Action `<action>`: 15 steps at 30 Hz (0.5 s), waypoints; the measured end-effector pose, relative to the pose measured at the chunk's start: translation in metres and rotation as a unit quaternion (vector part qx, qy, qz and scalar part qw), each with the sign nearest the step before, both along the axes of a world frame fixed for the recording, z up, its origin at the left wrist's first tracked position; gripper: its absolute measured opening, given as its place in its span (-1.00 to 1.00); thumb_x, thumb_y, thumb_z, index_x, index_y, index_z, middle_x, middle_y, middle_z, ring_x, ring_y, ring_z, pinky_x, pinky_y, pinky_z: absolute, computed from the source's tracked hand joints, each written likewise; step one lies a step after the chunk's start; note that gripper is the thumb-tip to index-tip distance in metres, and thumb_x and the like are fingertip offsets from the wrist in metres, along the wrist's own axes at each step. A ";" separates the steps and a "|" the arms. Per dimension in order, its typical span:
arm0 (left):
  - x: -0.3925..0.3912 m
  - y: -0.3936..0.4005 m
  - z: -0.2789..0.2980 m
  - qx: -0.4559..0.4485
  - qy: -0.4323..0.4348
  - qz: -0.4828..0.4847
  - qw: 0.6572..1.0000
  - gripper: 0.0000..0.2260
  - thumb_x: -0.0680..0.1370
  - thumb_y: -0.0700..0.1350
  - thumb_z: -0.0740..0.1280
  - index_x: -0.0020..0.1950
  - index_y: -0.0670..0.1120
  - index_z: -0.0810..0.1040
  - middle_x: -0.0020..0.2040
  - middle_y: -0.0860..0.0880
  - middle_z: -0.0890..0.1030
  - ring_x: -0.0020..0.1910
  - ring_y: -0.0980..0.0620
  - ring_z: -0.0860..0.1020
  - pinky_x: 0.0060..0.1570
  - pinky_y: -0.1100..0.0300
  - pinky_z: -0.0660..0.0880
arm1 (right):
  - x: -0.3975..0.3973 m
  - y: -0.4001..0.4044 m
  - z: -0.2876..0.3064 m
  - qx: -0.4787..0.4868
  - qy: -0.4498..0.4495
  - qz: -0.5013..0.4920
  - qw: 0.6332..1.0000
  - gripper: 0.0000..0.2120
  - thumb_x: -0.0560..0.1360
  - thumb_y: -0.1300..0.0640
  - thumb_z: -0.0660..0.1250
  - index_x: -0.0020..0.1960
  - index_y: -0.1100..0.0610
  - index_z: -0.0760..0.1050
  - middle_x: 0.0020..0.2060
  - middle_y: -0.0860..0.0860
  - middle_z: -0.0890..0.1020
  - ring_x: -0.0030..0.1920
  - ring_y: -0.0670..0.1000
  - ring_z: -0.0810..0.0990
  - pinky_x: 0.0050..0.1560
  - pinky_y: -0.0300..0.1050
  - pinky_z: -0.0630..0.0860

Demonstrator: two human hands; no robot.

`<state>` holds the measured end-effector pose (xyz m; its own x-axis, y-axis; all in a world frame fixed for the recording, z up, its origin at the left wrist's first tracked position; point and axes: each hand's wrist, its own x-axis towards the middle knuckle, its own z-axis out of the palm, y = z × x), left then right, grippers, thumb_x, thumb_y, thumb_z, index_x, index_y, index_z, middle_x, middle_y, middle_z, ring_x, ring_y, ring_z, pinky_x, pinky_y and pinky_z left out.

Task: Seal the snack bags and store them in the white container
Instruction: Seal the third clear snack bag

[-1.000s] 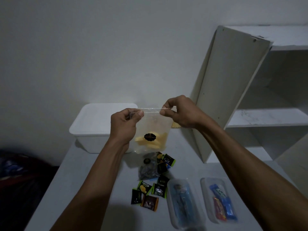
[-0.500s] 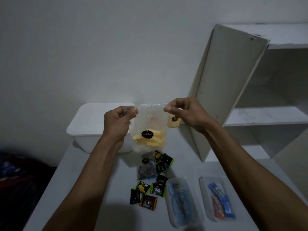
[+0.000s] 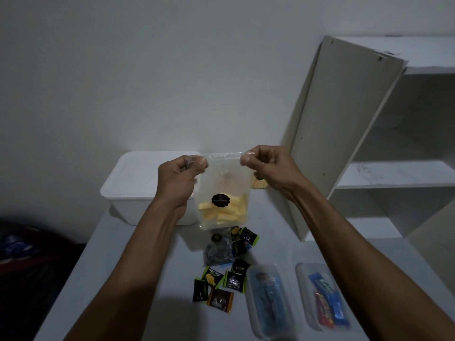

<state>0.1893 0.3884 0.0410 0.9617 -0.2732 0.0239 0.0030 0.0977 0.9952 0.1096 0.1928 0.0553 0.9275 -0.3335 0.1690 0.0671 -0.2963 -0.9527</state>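
Hands up in the head view: left hand [image 3: 181,179] and right hand [image 3: 268,166] each pinch a top corner of a clear snack bag [image 3: 222,193] with yellow sticks in the bottom, strip stretched between them, bag hanging above the table [image 3: 118,254]. White container [image 3: 138,183], lid on, sits just behind the left hand; a darker bag [image 3: 218,251] and loose wrapped snacks [image 3: 221,284] lie below the hands, two clear boxes [image 3: 295,296] under the right forearm. Risk as I judge it: pinching only the corners may leave the middle of the strip unsealed, so sticks could spill when stored, and the container's lid must come off first.
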 end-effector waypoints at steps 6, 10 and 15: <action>-0.001 -0.005 -0.002 0.005 -0.008 0.001 1.000 -0.92 0.50 -0.13 0.45 -0.04 -0.11 0.67 -0.17 0.01 0.71 -0.16 0.12 0.63 0.02 0.05 0.51 | 0.004 0.004 0.009 -0.051 0.006 0.009 0.999 -0.81 0.45 0.09 0.51 -0.12 0.23 0.66 -0.27 -0.02 0.70 -0.35 -0.25 0.58 -0.34 -0.39 0.45; 0.003 0.002 -0.005 0.006 -0.028 0.018 0.999 -0.90 0.52 -0.13 0.43 -0.03 -0.14 0.66 -0.21 0.06 0.70 -0.21 0.18 0.61 -0.02 0.12 0.52 | 0.000 -0.003 0.007 -0.054 0.011 0.002 0.998 -0.79 0.42 0.00 0.52 -0.17 0.15 0.67 -0.21 0.05 0.73 -0.15 0.12 0.70 -0.17 -0.03 0.57; 0.000 -0.003 -0.006 0.015 -0.074 0.013 0.997 -0.95 0.54 -0.19 0.40 -0.07 -0.16 0.64 -0.25 0.05 0.66 -0.27 0.24 0.59 -0.21 0.42 0.49 | 0.000 0.002 0.023 -0.076 0.072 0.076 0.992 -0.71 0.53 -0.09 0.39 -0.14 0.12 0.70 -0.15 0.00 0.75 0.01 -0.03 0.71 0.18 0.06 0.58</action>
<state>0.1895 0.3850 0.0352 0.9550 -0.2514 0.1574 -0.1453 0.0662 0.9872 0.1092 0.1947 0.0781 0.9832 -0.1694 0.0684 -0.0121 -0.4338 -0.9009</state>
